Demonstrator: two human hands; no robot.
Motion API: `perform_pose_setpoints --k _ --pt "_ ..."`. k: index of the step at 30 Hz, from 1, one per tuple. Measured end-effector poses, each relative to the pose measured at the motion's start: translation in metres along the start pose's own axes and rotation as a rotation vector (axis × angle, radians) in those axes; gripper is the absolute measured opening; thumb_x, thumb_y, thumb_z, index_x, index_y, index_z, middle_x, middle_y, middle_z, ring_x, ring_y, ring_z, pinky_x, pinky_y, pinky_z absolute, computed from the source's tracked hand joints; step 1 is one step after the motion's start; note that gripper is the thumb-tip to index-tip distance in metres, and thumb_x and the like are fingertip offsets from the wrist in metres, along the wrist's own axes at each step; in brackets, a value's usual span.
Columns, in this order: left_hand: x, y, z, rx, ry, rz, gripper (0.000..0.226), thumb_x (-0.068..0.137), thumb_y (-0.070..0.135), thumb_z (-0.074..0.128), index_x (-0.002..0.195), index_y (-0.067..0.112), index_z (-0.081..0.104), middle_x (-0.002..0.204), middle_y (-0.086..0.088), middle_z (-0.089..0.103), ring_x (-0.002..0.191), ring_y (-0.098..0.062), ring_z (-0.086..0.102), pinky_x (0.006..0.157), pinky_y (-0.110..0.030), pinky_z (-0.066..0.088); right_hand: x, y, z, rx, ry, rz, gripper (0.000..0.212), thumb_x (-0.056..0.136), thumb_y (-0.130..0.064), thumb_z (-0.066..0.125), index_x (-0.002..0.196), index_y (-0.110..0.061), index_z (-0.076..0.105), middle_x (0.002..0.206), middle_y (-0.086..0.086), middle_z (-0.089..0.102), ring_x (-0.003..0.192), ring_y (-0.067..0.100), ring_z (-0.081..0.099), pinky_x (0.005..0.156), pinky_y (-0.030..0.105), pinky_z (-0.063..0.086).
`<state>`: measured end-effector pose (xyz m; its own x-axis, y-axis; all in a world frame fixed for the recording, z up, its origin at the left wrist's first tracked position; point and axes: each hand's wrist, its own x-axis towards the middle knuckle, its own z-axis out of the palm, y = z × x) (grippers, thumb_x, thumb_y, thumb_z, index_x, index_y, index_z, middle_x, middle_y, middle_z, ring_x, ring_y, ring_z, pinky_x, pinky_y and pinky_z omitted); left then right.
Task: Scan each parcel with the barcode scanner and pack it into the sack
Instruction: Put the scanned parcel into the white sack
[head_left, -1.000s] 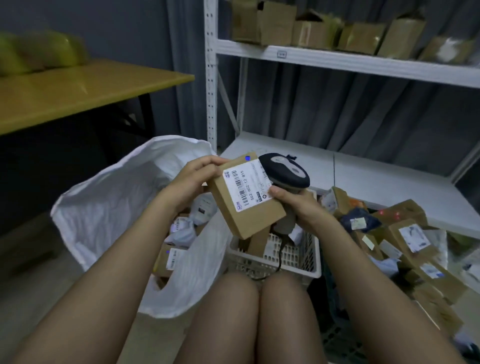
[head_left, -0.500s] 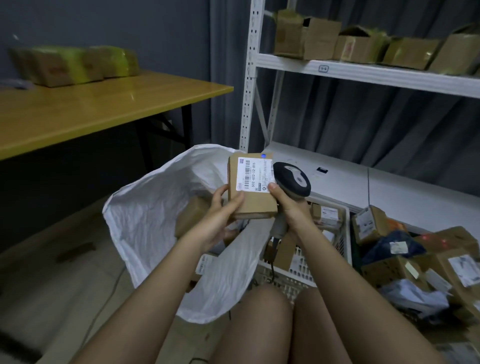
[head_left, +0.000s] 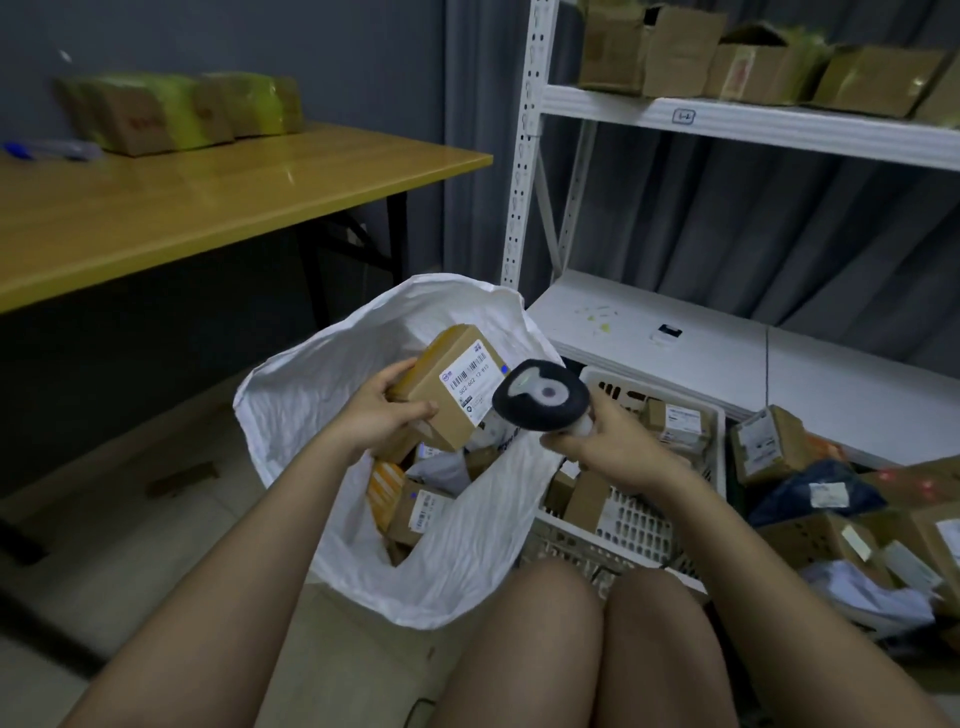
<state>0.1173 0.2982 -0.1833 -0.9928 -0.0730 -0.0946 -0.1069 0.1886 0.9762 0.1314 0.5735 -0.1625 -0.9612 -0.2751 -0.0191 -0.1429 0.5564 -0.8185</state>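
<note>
- My left hand (head_left: 384, 415) grips the parcel (head_left: 447, 387) — fingers curled round its near end, label (head_left: 472, 376) up — right over the open mouth of the white sack (head_left: 311, 395).
- My right hand (head_left: 602, 441) holds the barcode scanner (head_left: 540, 395), fingers wrapped round its handle, its head just beside the label.
- I judge this to be the scan, or the instant after it; I cannot tell whether the code has registered.
- Next move — lower the box among the parcels already in the sack and let go, without snagging the rim.
- More parcels wait in the white basket (head_left: 639, 525) to my right.
</note>
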Motion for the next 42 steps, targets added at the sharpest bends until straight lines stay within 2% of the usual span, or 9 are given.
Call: perform_pose_setpoints --k 5,10,15,22,27,31,36,39,42 --pt "0.004 -0.01 -0.002 0.033 0.012 -0.031 0.075 0.08 0.014 0.076 0.145 0.027 0.04 0.12 0.002 0.053 0.109 -0.016 0.055 0.099 -0.039 0.049 -0.014 0.004 0.009 0.018 0.023 -0.024 0.018 0.083 -0.012 0.066 0.098 -0.02 0.059 0.08 0.002 0.062 0.066 0.016 0.057 0.063 0.035 0.046" --pt "0.004 -0.014 -0.002 0.048 0.006 -0.028 0.075 0.08 0.016 0.076 0.144 0.03 0.039 0.128 0.0 0.05 0.113 -0.019 0.054 0.097 -0.039 0.05 -0.022 0.0 0.011 0.079 0.073 -0.026 0.018 0.082 -0.016 0.076 0.09 -0.024 0.062 0.067 -0.017 0.063 0.061 -0.002 0.057 0.056 0.017 0.045" --pt "0.004 -0.016 -0.002 0.07 0.007 -0.038 0.076 0.08 0.02 0.077 0.143 0.034 0.039 0.126 0.001 0.049 0.117 -0.022 0.053 0.101 -0.045 0.048 -0.026 0.002 0.011 0.02 0.166 0.023 0.022 0.081 -0.016 0.075 0.096 -0.003 0.064 0.079 0.018 0.067 0.06 0.015 0.056 0.057 0.028 0.046" --pt "0.004 -0.015 -0.001 0.069 -0.004 -0.043 0.075 0.081 0.018 0.075 0.145 0.031 0.037 0.125 0.0 0.048 0.116 -0.022 0.053 0.1 -0.044 0.049 -0.027 0.003 0.007 0.004 0.155 0.022 0.024 0.081 -0.014 0.074 0.096 0.0 0.063 0.073 0.016 0.064 0.052 0.008 0.05 0.05 0.019 0.042" --pt "0.002 -0.018 -0.004 0.026 0.003 -0.038 0.072 0.082 0.015 0.074 0.144 0.031 0.039 0.12 0.003 0.051 0.116 -0.021 0.054 0.099 -0.042 0.05 -0.025 0.001 0.009 0.064 0.139 0.035 0.019 0.08 -0.014 0.076 0.093 -0.01 0.063 0.065 -0.004 0.057 0.05 0.001 0.05 0.049 0.016 0.042" --pt "-0.001 -0.031 -0.006 -0.058 0.076 -0.07 0.07 0.084 0.013 0.072 0.144 0.024 0.039 0.112 0.004 0.057 0.103 -0.016 0.06 0.085 -0.031 0.053 -0.021 0.003 0.014 0.204 0.187 0.058 0.024 0.083 -0.015 0.075 0.087 -0.026 0.054 0.069 -0.007 0.055 0.06 0.006 0.052 0.054 0.02 0.041" --pt "0.006 -0.068 -0.007 -0.08 0.234 -0.232 0.063 0.084 0.014 0.072 0.139 0.013 0.04 0.118 -0.009 0.056 0.096 -0.023 0.06 0.068 -0.027 0.052 -0.009 0.015 0.017 0.301 0.281 0.094 0.023 0.085 -0.01 0.072 0.1 -0.013 0.055 0.073 -0.005 0.055 0.063 0.006 0.052 0.053 0.016 0.042" --pt "0.022 -0.097 -0.004 -0.016 0.27 -0.365 0.065 0.082 0.017 0.074 0.137 0.009 0.039 0.122 -0.015 0.058 0.094 -0.026 0.062 0.079 -0.035 0.054 0.003 0.03 0.018 0.296 0.336 0.14 0.025 0.084 -0.013 0.073 0.103 -0.008 0.058 0.074 -0.003 0.057 0.064 0.01 0.053 0.058 0.026 0.042" --pt "0.046 -0.119 0.002 0.052 0.266 -0.516 0.066 0.08 0.02 0.075 0.134 0.005 0.04 0.122 -0.018 0.058 0.099 -0.03 0.063 0.088 -0.041 0.054 0.013 0.047 0.015 0.284 0.372 0.16 0.017 0.084 -0.013 0.071 0.09 -0.008 0.055 0.066 -0.002 0.055 0.059 0.011 0.051 0.058 0.028 0.041"
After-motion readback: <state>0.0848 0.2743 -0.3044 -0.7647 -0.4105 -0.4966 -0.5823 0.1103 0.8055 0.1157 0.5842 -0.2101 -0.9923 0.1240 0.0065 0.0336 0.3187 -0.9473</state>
